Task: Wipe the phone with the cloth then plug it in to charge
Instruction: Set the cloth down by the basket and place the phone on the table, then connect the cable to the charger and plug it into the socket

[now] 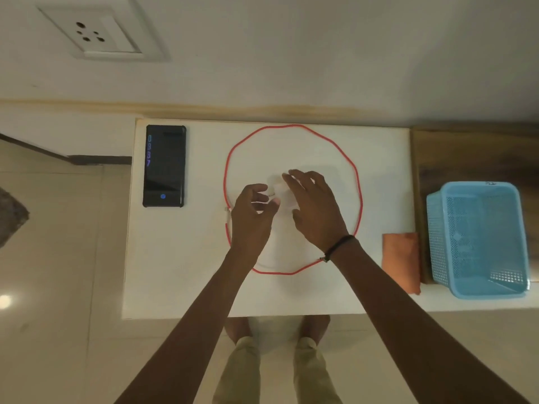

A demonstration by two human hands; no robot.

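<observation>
glossy black phone; matt orange cloth; perforated blue plastic basket; smooth white table.

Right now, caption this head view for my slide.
Both hands, left and right, reach the white charger inside the red cable loop; phone waits.
</observation>
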